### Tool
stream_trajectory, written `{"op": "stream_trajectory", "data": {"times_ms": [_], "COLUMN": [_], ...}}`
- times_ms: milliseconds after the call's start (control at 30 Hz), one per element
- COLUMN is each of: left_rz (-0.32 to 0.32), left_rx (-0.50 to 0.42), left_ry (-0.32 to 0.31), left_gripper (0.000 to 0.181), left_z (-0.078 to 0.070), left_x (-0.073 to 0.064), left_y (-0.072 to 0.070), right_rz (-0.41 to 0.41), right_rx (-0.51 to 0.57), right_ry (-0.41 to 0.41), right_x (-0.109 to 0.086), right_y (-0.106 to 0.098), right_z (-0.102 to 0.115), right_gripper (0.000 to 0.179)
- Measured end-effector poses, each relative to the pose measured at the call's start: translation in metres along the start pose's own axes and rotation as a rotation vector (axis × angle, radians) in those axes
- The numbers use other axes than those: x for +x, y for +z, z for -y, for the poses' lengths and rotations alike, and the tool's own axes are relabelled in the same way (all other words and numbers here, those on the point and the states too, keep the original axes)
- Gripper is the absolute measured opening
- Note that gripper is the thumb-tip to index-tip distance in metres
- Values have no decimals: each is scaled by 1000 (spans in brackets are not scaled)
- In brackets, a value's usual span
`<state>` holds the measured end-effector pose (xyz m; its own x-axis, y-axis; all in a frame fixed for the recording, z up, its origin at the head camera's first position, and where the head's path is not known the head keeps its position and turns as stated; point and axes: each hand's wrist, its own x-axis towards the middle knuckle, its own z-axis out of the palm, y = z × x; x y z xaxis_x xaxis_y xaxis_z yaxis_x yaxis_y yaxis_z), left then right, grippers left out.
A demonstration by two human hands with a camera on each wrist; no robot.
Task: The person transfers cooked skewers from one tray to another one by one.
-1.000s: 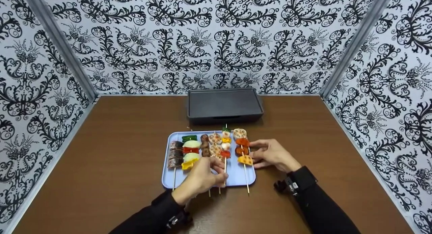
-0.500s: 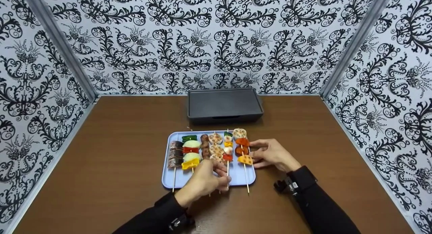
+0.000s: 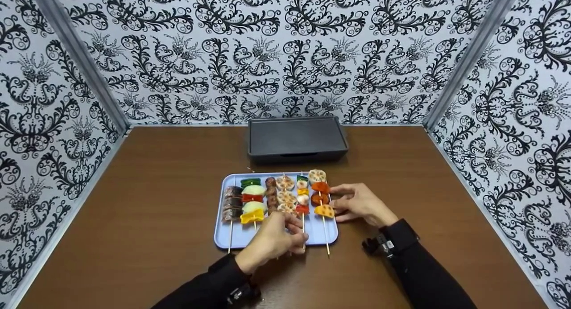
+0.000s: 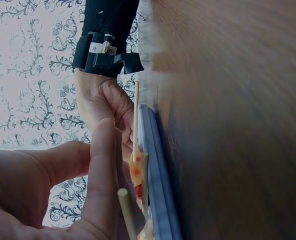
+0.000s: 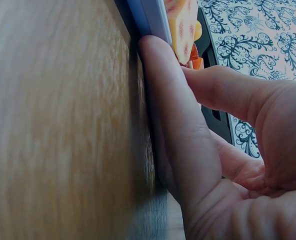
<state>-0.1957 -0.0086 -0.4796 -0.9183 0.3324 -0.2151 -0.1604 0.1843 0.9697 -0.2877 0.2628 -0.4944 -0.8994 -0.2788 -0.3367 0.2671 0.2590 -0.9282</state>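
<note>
A light-blue tray carries several food skewers side by side. My left hand reaches over its front edge and pinches the bare stick of a mixed skewer with small red, white, yellow and green pieces. That skewer lies second from the right. In the left wrist view, bare stick ends show just past my fingers; the exact contact is partly hidden. My right hand touches the tray's right edge, fingers fairly straight, close to the skewer with orange and red pieces.
Behind the tray stands a dark grey rectangular griddle. Left of the pinched skewer lie ones with dark-skinned chunks, mixed vegetables, brown balls and browned pale slices. Patterned walls surround the brown table.
My left hand has shifted slightly right and toward me, bringing the mixed skewer with it, away from the pale slices. My right hand has stayed at the tray's edge.
</note>
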Motion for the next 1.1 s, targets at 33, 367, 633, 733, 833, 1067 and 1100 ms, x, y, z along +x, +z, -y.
{"op": "stream_trajectory", "data": {"times_ms": [33,367,633,733,833,1067,1100], "left_rz": [3,32,60,71,74,66,62], "left_rx": [-1,-33,21,46,48,165,212], "left_ry": [-1,-16,-9,-4,5,66,92], "left_gripper": [31,36,35,31,30,27,26], "left_z": [0,-2,-3,-3,-4,-5,-5], "left_x": [0,0,-1,-2,-3,-5,-5], "left_y": [0,4,2,1,-1,-4,-4], "right_rz": [-1,-12,-14,-13,-13,1,3], "right_rx": [-1,-1,-6,-8,-7,-7,-8], "right_ry": [1,8,7,2,1,-4,-7], "right_x": [0,0,0,0,0,1,1], "right_y": [0,1,1,1,0,0,0], "right_z": [0,0,0,-1,-1,-2,-1], "right_gripper": [52,52,52,51,51,51,51]}}
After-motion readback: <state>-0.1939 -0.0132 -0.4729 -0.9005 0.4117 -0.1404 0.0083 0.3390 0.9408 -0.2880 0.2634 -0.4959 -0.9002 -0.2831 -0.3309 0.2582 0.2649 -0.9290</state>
